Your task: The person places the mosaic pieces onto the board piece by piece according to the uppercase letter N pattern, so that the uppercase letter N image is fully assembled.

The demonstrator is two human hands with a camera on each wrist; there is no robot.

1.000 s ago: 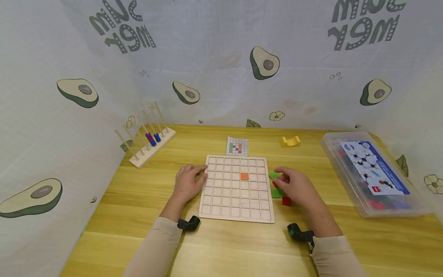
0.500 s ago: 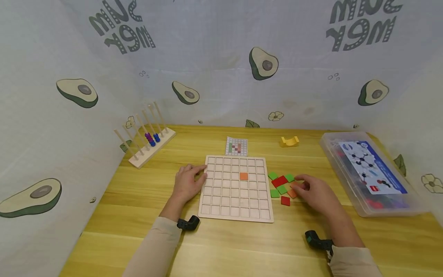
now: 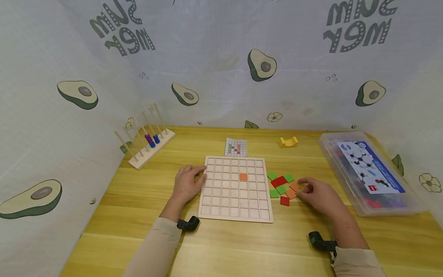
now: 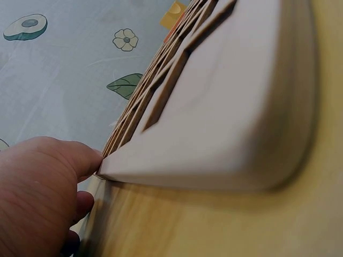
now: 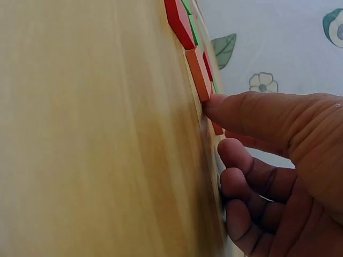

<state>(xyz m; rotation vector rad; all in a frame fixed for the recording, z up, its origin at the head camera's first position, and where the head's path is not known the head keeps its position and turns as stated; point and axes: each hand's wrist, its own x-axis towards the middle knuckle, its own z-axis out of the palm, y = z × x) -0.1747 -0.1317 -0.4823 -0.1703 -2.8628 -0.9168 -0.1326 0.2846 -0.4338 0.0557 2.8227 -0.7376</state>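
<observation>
My left hand (image 3: 188, 184) rests at the left edge of the wooden grid board (image 3: 215, 211); in the left wrist view its thumb (image 4: 86, 160) touches the rim. One orange square tile (image 3: 243, 177) lies in a cell of the board. At the right of the board, my right hand (image 3: 322, 197) is beside the loose tiles, thumb and index finger apart. In the right wrist view the thumb meets the end of an orange tile (image 5: 199, 75), while the other fingers are loosely bent. Green tiles (image 3: 274, 193), red tiles (image 3: 285, 201) and another orange tile (image 3: 294, 186) lie flat around it.
A pattern card (image 3: 236, 147) lies behind the board. Back left stands a peg rack (image 3: 148, 156) with purple and blue beads. A yellow curved block (image 3: 288, 142) is at the back, and a clear plastic case (image 3: 372, 173) lies on the right.
My right hand has drawn back to the right from over the tile cluster, uncovering the tiles, and is now at the orange ones on its right side. My left hand stays on the board's edge.
</observation>
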